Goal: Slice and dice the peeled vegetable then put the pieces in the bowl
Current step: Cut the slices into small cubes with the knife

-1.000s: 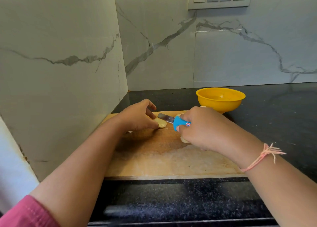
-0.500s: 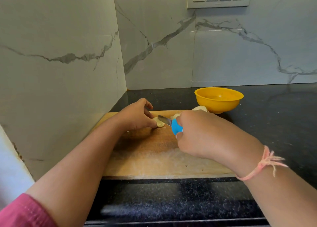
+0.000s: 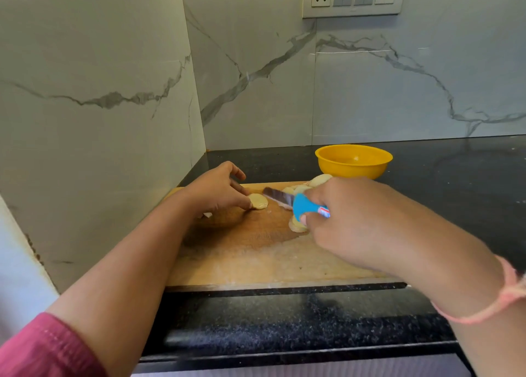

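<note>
Head view: I see the right hand [image 3: 355, 222] with its grip clamped round the blue handle of the knife [image 3: 296, 203]; its red-and-white label [image 3: 325, 212] is too small to read. The left hand [image 3: 219, 190] pinches one slice [image 3: 258, 201] on the board [image 3: 256, 257]. More slices [image 3: 320, 180] lie partly hidden behind the right hand (count unclear), near the yellow bowl [image 3: 353, 164].

home kitchen — marble backsplash [image 3: 398, 91], black countertop [image 3: 455, 177]

A cutting board [image 3: 256, 262] is laid on the counter [image 3: 455, 194], the bowl [image 3: 353, 164] set just behind its far right corner. On it, one slice [image 3: 258, 201] is placed left of the knife [image 3: 284, 199], other slices [image 3: 297, 226] right.
</note>
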A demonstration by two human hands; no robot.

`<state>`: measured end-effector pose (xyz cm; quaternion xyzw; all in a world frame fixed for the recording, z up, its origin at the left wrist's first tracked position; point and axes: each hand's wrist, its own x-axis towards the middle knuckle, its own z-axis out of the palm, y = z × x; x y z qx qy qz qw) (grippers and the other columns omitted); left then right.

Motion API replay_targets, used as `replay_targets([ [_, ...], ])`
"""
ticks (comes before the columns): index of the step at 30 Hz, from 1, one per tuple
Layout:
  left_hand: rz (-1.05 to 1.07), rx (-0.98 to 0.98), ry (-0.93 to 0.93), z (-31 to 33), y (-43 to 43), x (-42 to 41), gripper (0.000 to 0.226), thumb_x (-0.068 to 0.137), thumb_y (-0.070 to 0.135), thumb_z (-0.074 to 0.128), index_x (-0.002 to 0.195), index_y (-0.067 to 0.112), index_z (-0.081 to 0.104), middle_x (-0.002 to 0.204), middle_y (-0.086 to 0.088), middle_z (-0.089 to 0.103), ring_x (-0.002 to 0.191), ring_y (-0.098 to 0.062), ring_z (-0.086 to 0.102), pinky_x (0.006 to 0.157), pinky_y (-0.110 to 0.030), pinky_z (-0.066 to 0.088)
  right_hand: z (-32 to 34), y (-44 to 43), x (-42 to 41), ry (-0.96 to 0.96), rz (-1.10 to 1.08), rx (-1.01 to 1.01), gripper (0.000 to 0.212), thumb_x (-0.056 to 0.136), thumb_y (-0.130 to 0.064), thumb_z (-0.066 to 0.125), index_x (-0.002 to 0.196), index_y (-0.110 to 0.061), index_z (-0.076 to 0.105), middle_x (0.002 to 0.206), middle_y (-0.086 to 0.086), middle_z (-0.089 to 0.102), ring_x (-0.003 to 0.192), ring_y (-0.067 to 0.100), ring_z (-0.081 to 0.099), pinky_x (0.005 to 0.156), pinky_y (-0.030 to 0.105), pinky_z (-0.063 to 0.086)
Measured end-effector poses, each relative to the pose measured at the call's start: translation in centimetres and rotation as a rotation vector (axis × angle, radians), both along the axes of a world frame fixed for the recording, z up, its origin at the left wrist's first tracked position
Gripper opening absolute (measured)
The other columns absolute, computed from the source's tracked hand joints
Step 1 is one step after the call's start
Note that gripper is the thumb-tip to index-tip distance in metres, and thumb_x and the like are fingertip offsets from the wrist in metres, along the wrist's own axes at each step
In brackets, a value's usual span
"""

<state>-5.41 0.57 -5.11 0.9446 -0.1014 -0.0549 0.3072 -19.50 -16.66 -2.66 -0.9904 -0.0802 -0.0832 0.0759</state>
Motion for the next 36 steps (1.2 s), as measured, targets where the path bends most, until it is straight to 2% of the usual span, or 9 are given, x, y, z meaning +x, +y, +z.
replay_targets([
  [6, 0.031, -0.008, -0.001, 0.0, -0.1, 0.1, 0.055, 0.081, 0.023, 0.074, 0.123, 0.026, 0.038, 0.121, 0.001, 0.06, 0.104, -0.015, 0.054, 0.076, -0.025, 0.046, -1.0, 1.9, 2.6, -0.041, -0.003, 0.048, 0.028, 0.095, -0.031, 0.047, 0.118, -0.018, 0.055, 0.067, -0.005, 0.041, 0.064, 0.011, 0.046, 0.047, 0.023, 0.03],
  [11, 0.045, -0.02, 0.02, -0.1, 0.0, 0.3, 0.059, 0.081, 0.021, 0.074, 0.127, 0.024, 0.037, 0.121, 0.0, 0.062, 0.104, -0.016, 0.056, 0.078, -0.027, 0.046, -1.2, 2.7, 4.2, 0.014, -0.002, 0.057, 0.027, 0.095, -0.029, 0.048, 0.118, -0.017, 0.054, 0.072, -0.005, 0.045, 0.076, 0.014, 0.053, 0.059, 0.024, 0.041],
  [15, 0.049, -0.025, 0.013, -0.2, 0.0, 0.5, 0.058, 0.08, 0.021, 0.075, 0.125, 0.024, 0.038, 0.12, 0.0, 0.063, 0.104, -0.016, 0.057, 0.073, -0.024, 0.047, -0.9, 2.8, 4.5, 0.063, 0.027, 0.084, 0.026, 0.094, -0.026, 0.05, 0.118, -0.016, 0.053, 0.071, -0.005, 0.045, 0.064, 0.011, 0.051, 0.055, 0.022, 0.042],
  [18, 0.051, -0.027, 0.012, -0.2, 0.0, 0.6, 0.057, 0.079, 0.021, 0.076, 0.122, 0.026, 0.038, 0.119, 0.0, 0.064, 0.104, -0.017, 0.058, 0.078, -0.026, 0.047, -0.5, 2.2, 3.9, 0.113, 0.042, 0.092, 0.029, 0.094, -0.022, 0.049, 0.122, -0.017, 0.051, 0.07, -0.004, 0.045, 0.053, 0.009, 0.046, 0.046, 0.018, 0.039],
  [22, 0.05, 0.001, 0.0, -0.1, 0.0, 0.4, 0.058, 0.08, 0.023, 0.076, 0.123, 0.026, 0.037, 0.117, 0.003, 0.064, 0.102, -0.015, 0.057, 0.079, -0.026, 0.045, -0.4, 1.1, 2.4, 0.125, 0.065, 0.067, 0.018, 0.094, -0.024, 0.05, 0.111, -0.019, 0.053, 0.067, -0.004, 0.048, 0.047, 0.006, 0.044, 0.039, 0.015, 0.033],
  [26, 0.056, 0.001, -0.004, -0.1, 0.0, 0.3, 0.058, 0.08, 0.023, 0.075, 0.124, 0.026, 0.038, 0.114, 0.003, 0.065, 0.1, -0.016, 0.057, 0.083, -0.031, 0.047, -0.8, 0.6, 0.9, 0.086, 0.093, 0.022, 0.006, 0.094, -0.024, 0.049, 0.095, -0.018, 0.049, 0.07, -0.005, 0.045, 0.057, 0.007, 0.041, 0.056, 0.021, 0.037],
  [28, 0.06, -0.009, -0.013, -0.1, 0.0, 0.2, 0.058, 0.08, 0.022, 0.075, 0.125, 0.025, 0.038, 0.11, 0.004, 0.065, 0.098, -0.016, 0.057, 0.086, -0.033, 0.048, -0.8, 0.6, 0.4, 0.066, 0.093, 0.024, 0.008, 0.094, -0.024, 0.048, 0.092, -0.017, 0.045, 0.071, -0.005, 0.044, 0.057, 0.006, 0.039, 0.058, 0.023, 0.037],
  [32, 0.048, -0.028, -0.02, -0.1, 0.0, 0.1, 0.057, 0.08, 0.02, 0.075, 0.124, 0.025, 0.039, 0.109, 0.003, 0.065, 0.098, -0.015, 0.059, 0.088, -0.033, 0.049, -0.1, 0.3, -0.7, 0.068, 0.076, 0.043, 0.011, 0.096, -0.027, 0.046, 0.098, -0.017, 0.049, 0.074, -0.005, 0.045, 0.059, 0.006, 0.038, 0.057, 0.018, 0.035],
  [36, 0.031, -0.015, -0.022, -0.1, 0.2, 0.1, 0.058, 0.08, 0.022, 0.076, 0.124, 0.025, 0.039, 0.111, 0.003, 0.066, 0.098, -0.015, 0.058, 0.089, -0.034, 0.049, 0.1, 0.3, -0.4, 0.025, 0.037, 0.061, 0.026, 0.096, -0.033, 0.044, 0.114, -0.018, 0.055, 0.082, -0.003, 0.053, 0.062, 0.006, 0.043, 0.057, 0.022, 0.037],
])
